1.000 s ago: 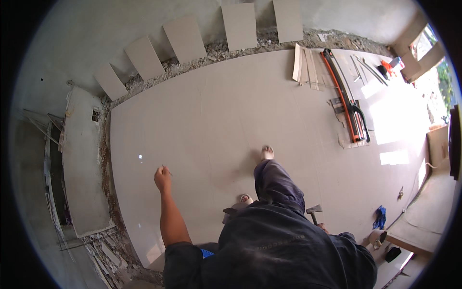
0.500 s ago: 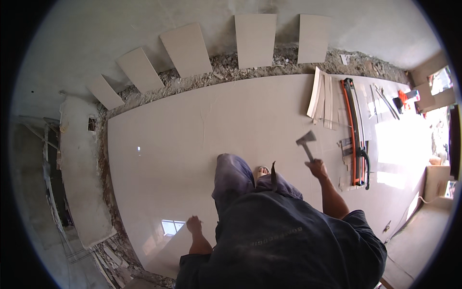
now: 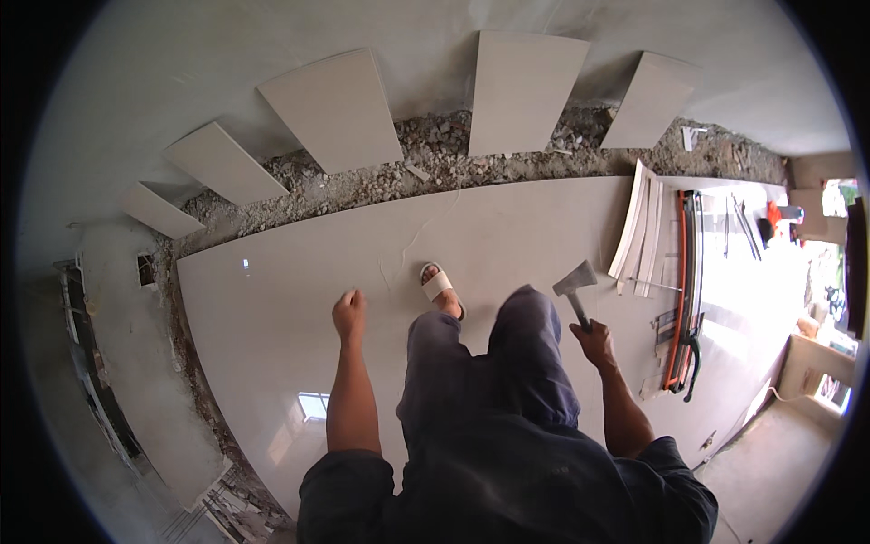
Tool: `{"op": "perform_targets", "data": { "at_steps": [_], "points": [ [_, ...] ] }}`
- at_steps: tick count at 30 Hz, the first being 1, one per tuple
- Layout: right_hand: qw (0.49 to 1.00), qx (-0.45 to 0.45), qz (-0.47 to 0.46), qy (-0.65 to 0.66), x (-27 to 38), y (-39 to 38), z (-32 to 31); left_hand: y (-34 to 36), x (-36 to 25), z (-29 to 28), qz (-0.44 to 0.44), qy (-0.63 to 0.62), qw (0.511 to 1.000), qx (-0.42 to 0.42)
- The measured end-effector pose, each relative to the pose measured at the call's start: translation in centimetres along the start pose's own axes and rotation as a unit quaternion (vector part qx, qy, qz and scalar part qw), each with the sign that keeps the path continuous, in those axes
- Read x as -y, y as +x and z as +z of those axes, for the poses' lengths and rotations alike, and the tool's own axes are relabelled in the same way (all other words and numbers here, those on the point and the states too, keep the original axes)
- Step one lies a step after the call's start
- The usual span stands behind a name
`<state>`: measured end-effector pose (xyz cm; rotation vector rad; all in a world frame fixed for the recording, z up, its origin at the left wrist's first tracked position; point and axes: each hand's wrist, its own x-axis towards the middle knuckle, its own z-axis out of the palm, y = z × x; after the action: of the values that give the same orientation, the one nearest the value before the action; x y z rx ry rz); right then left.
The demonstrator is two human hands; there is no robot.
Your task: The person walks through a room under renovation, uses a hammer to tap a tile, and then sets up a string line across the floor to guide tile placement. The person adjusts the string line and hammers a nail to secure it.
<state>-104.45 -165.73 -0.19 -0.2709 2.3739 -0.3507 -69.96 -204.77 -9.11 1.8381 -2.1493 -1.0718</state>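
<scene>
My right hand (image 3: 595, 340) grips a grey wide-headed hatchet-like tool (image 3: 574, 277) by its handle, held out right of my knee. My left hand (image 3: 349, 315) is closed in a loose fist over the pale tiled floor (image 3: 272, 344), left of my legs; what is in it, if anything, is too small to make out. My sandalled foot (image 3: 439, 286) rests on the tiles ahead, between the two hands. Farther right lie an orange-and-black tile cutter (image 3: 684, 290) and several long thin pale strips (image 3: 634, 227).
Several pale tiles (image 3: 521, 91) lean on the far wall above a band of rubble (image 3: 435, 136). Small tools (image 3: 770, 218) lie at the right, near bright openings. A plastered ledge (image 3: 131, 363) with broken channels runs along the left. A loose cord (image 3: 417, 236) lies on the floor.
I have moved toward the far wall, whose leaning tiles are now larger. My right hand has brought the tool out into view. My left hand has swung down, then forward again.
</scene>
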Motion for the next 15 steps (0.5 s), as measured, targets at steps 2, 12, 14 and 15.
{"op": "perform_targets", "data": {
  "at_steps": [2,12,14,15],
  "points": [
    [1.000,-0.004,-0.015,-0.012,2.1,4.0,0.7,8.1,-5.8,4.0,0.074,-0.006,0.997,0.012],
    [0.994,-0.038,-0.099,0.018,4.9,33.4,16.0,34.9,-7.0,37.1,0.157,-0.106,0.975,0.118],
    [0.991,-0.047,-0.120,0.025,4.6,38.3,19.7,38.0,-5.3,42.4,0.142,-0.096,0.973,0.155],
    [0.989,-0.047,-0.137,0.026,4.4,40.6,21.4,39.0,-4.4,44.9,0.173,-0.128,0.969,0.121]
  ]
}}
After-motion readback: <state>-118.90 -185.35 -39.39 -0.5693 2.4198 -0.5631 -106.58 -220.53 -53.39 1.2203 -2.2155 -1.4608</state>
